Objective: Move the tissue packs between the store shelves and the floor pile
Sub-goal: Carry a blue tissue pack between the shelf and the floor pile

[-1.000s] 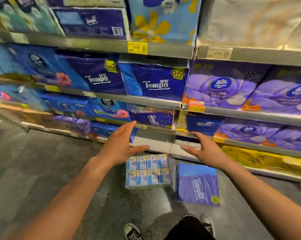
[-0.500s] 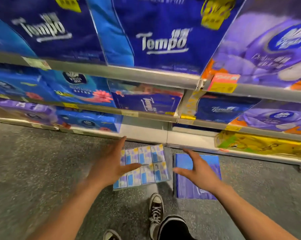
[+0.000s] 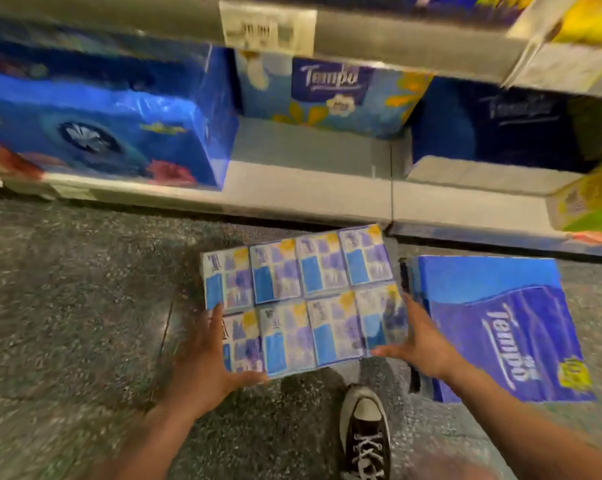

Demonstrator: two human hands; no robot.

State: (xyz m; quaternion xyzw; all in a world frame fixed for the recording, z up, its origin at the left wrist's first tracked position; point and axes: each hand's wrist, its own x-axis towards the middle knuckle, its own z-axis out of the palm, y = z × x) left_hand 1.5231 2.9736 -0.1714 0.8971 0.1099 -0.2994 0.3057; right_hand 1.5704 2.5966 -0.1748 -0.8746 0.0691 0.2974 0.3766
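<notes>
Tissue pack pressed btwn flat L hand & R hand (both uncurled); to be squeezed evenly, lifted level.

Speckled grey floor spreads below. 1 black sneaker — white toe cap, white laces — stands on it. A blurred price label sits up top.

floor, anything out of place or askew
Two packs lie on the floor, not the shelf: the checkered pack, skewed to the shelf edge, between left hand and right hand, and the blue pack beside it.
</notes>
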